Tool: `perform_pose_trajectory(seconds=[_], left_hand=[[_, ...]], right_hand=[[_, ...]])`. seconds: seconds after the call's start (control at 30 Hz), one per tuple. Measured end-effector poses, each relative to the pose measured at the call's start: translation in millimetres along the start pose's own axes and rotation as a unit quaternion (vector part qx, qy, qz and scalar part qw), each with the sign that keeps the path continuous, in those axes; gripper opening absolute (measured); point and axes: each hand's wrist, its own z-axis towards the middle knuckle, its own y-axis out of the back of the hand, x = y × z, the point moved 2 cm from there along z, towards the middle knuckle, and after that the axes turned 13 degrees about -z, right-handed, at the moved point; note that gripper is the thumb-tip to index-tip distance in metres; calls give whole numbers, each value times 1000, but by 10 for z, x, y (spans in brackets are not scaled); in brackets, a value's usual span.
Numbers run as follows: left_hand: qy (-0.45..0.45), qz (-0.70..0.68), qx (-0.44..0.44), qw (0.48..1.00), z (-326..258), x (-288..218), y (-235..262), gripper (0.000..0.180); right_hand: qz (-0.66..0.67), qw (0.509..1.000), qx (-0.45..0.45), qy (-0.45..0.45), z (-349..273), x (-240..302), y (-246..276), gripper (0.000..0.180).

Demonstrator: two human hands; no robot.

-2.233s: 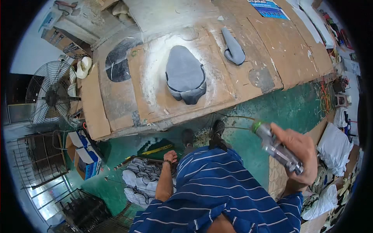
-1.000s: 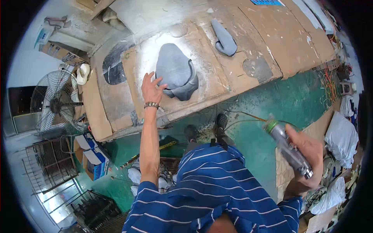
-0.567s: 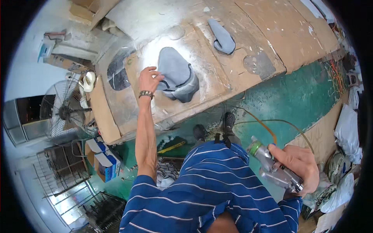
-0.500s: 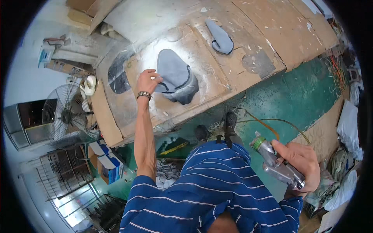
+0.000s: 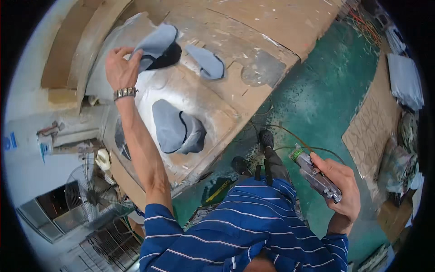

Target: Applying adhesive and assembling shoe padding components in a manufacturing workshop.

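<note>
My left hand (image 5: 123, 68) pinches the near edge of a grey fabric piece (image 5: 156, 43) with a dark underside, held over the far left of the table. A similar rounded grey piece (image 5: 170, 129) with black edging and a crumpled side lies on the cardboard closer to me. To its upper right rests a smaller grey piece (image 5: 206, 62), one end folded. My right hand (image 5: 342, 181) is wrapped round a spray gun (image 5: 317, 174) with a metal body and a green ring, out over the floor to the right of the table. A hose shows near the gun.
Cardboard (image 5: 253, 29), stained white in places, covers the table. A standing fan (image 5: 93, 192) is at the left, near a metal rack (image 5: 113, 242). The hose (image 5: 290, 131) runs across the green floor (image 5: 317, 104). Plastic-wrapped bundles (image 5: 405, 79) lie along the right.
My left hand has moved farther over the table and now grips a grey fabric piece. The view has shifted and turned. My right hand still holds the spray gun.
</note>
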Motion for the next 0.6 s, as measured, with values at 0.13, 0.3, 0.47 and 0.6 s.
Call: perform_pose_trajectory(seconds=[0.13, 0.3, 0.47, 0.6], left_hand=[[-59, 38, -36, 997, -21, -223, -1252, 28], [206, -122, 247, 939, -910, -666, -2972, 83], [192, -300, 251, 900, -2444, -1122, -2825, 59], [357, -494, 376, 698, -3916, -1144, -2217, 40]], right_hand=[[-5, 998, -24, -53, -67, -208, -29, 78], [-21, 998, -41, -48, -7, -174, 27, 74], [-4, 1000, -12, 14, 242, 30, 135, 65], [12, 998, 25, 53, 480, 301, 2, 63]])
